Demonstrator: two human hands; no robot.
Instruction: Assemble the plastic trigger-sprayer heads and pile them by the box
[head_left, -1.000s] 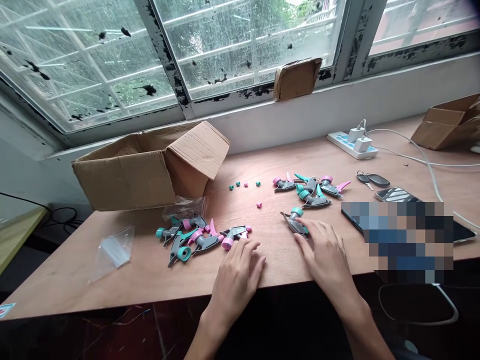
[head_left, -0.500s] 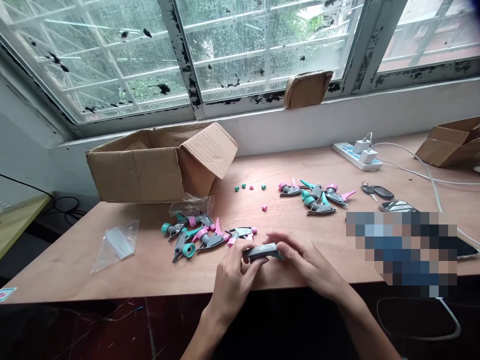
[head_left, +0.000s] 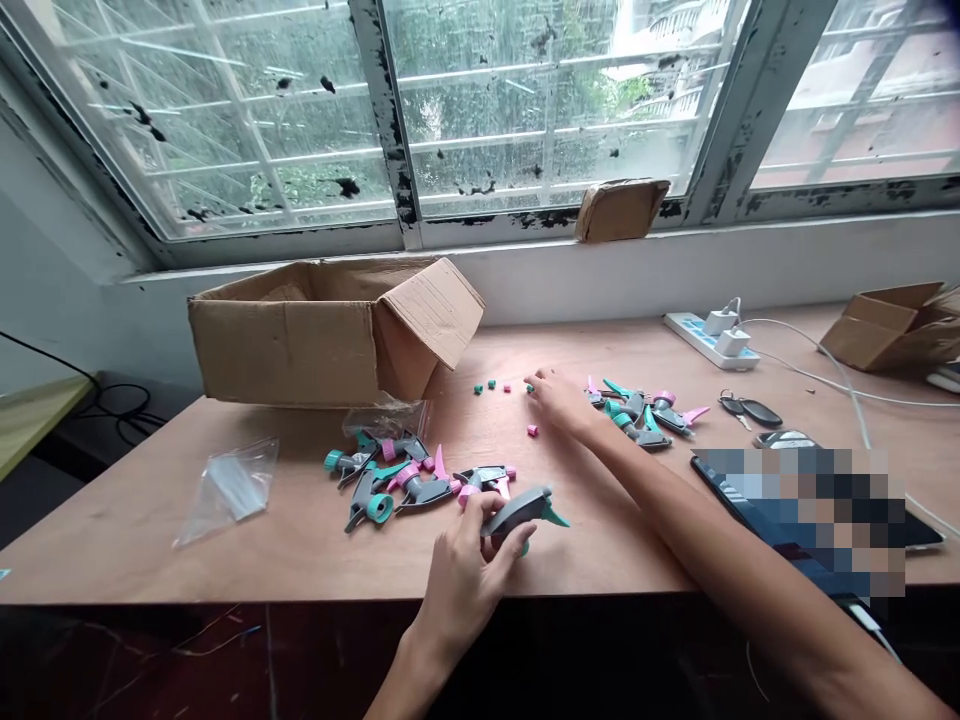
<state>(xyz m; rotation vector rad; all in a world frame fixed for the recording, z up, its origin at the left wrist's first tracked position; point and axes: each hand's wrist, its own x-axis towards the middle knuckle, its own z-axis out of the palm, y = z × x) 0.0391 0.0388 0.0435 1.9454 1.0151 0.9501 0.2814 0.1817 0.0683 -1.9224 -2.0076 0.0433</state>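
On the left of the table lies a clear plastic bag, and behind it stands an open cardboard box. Next comes a pile of spray triggers. Just beside it, my left hand grasps a grey spray trigger with a teal tip, above the table edge. My right hand reaches far forward, fingers bent down at the small caps; whether it pinches one, I cannot tell. Right of it lies a second pile of triggers.

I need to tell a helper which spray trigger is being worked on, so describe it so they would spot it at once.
Start from the open cardboard box on the wooden table and come toward the near edge, past the pile of triggers. The grey spray trigger with a teal lever is the only one lifted off the table, gripped in the left hand.
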